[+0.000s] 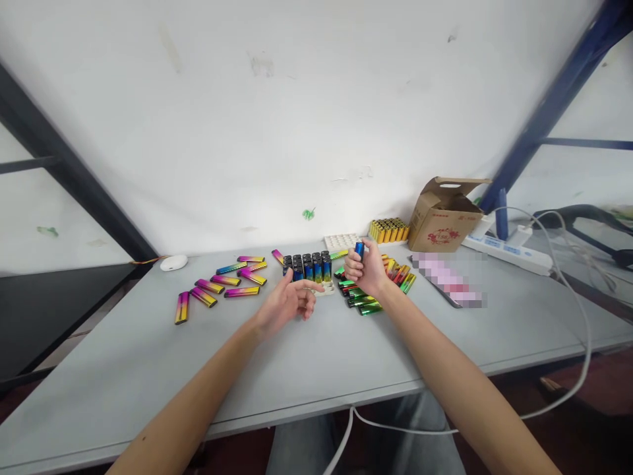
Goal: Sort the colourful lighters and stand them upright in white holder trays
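My right hand [364,269] is wrapped around a shiny blue tube [359,249], whose upper end sticks out above the fingers. The rest of that tube is hidden in the fist. Below and around this hand lies a pile of shiny green, red and gold tubes [368,307]. My left hand [289,300] holds nothing, with its fingers apart and the index finger pointing right. Just behind it, blue-and-yellow tubes with black tops [309,269] stand upright in rows. They sit in a pale holder [326,288], partly covered by the left hand.
Several pink-and-yellow flat tubes [242,291] lie scattered on the left. At the back are a white holed tray [340,241], a block of yellow tubes [389,231] and an open cardboard box [438,221]. A power strip [514,254] with cables and a white case [173,263] flank the table.
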`<state>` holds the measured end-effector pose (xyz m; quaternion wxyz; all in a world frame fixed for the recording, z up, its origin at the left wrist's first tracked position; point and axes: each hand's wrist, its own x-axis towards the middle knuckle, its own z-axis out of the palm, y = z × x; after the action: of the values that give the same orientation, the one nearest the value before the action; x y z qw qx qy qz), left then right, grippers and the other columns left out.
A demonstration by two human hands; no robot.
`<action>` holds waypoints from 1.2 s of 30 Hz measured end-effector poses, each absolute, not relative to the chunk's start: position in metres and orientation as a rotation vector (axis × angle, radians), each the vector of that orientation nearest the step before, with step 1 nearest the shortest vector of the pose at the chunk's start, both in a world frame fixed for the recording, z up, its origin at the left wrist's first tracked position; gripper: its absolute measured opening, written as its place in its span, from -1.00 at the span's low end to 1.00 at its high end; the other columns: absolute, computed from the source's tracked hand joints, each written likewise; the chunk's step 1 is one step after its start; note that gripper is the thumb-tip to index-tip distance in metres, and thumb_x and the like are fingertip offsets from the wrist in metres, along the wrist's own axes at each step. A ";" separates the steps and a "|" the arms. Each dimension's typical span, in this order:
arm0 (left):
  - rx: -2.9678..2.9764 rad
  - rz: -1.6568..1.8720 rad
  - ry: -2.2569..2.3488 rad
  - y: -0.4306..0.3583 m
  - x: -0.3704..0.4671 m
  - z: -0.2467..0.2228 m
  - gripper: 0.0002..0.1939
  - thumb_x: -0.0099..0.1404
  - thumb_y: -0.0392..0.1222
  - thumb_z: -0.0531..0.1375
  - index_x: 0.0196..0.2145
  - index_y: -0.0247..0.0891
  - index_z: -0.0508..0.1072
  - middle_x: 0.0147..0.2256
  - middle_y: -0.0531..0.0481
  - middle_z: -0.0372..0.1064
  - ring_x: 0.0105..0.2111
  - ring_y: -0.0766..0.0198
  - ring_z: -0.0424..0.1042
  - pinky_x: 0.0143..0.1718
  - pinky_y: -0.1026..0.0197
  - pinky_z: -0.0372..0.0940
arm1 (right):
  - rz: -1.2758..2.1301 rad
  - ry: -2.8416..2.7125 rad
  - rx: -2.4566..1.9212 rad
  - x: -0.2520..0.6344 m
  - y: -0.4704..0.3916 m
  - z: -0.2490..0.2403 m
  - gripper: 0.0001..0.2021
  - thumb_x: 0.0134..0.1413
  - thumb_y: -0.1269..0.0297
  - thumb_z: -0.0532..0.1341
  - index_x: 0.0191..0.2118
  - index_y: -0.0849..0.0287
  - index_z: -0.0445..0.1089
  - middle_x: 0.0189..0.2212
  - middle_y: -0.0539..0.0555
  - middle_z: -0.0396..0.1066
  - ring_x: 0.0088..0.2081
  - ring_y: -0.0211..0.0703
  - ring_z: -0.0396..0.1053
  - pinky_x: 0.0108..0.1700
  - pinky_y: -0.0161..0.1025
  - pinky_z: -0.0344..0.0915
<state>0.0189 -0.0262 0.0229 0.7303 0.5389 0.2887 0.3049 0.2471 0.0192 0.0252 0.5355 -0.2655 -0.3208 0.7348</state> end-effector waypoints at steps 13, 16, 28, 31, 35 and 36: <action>1.185 0.683 0.615 -0.028 0.020 0.024 -0.13 0.26 0.43 -0.34 -0.16 -0.35 0.44 -0.41 -0.10 0.29 -0.46 0.21 0.25 -0.36 0.15 0.12 | 1.598 -0.745 -0.718 0.244 0.020 0.026 -0.66 0.09 0.10 -0.02 -0.61 0.08 -0.11 -0.75 -0.19 -0.25 -0.72 -0.39 -0.34 -0.73 -0.39 -0.30; 1.195 0.665 0.603 -0.028 0.021 0.024 -0.13 0.27 0.42 -0.34 -0.15 -0.35 0.44 -0.41 -0.11 0.29 -0.45 0.21 0.26 -0.35 0.15 0.12 | 1.602 -0.754 -0.727 0.243 0.021 0.025 -0.67 0.09 0.09 -0.02 -0.59 0.08 -0.10 -0.75 -0.20 -0.25 -0.72 -0.40 -0.34 -0.73 -0.40 -0.29; 1.224 0.648 0.621 -0.029 0.021 0.024 -0.16 0.29 0.40 -0.32 -0.14 -0.33 0.45 -0.40 -0.13 0.31 -0.44 0.20 0.27 -0.35 0.15 0.11 | 1.673 -0.846 -0.760 0.238 0.020 0.021 -0.68 0.07 0.07 -0.06 -0.60 0.08 -0.07 -0.75 -0.20 -0.23 -0.72 -0.40 -0.35 -0.72 -0.40 -0.28; 1.220 0.653 0.629 -0.029 0.021 0.025 -0.17 0.29 0.40 -0.31 -0.15 -0.33 0.45 -0.40 -0.13 0.31 -0.44 0.19 0.26 -0.34 0.15 0.12 | 1.676 -0.873 -0.775 0.236 0.018 0.022 -0.65 0.11 0.03 -0.05 -0.59 0.09 -0.03 -0.75 -0.20 -0.21 -0.72 -0.41 -0.33 -0.71 -0.41 -0.26; 1.215 0.664 0.633 -0.028 0.020 0.024 -0.20 0.30 0.38 -0.29 -0.16 -0.34 0.45 -0.40 -0.12 0.31 -0.44 0.20 0.27 -0.33 0.15 0.13 | 1.641 -0.922 -0.782 0.233 0.016 0.024 -0.60 0.12 -0.12 -0.02 -0.51 0.12 0.11 -0.73 -0.20 -0.12 -0.72 -0.41 -0.22 -0.68 -0.43 -0.16; 1.218 0.663 0.631 -0.028 0.020 0.024 -0.21 0.31 0.37 -0.28 -0.16 -0.33 0.45 -0.40 -0.11 0.31 -0.44 0.21 0.27 -0.33 0.15 0.13 | 1.611 -0.945 -0.781 0.232 0.015 0.024 -0.59 0.11 -0.15 -0.02 -0.46 0.12 0.16 -0.72 -0.19 -0.07 -0.72 -0.41 -0.18 -0.67 -0.42 -0.13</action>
<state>0.0198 -0.0279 0.0243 0.7236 0.5518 0.2858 0.3004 0.2324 0.0150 0.0243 0.5301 -0.3271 -0.3958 0.6748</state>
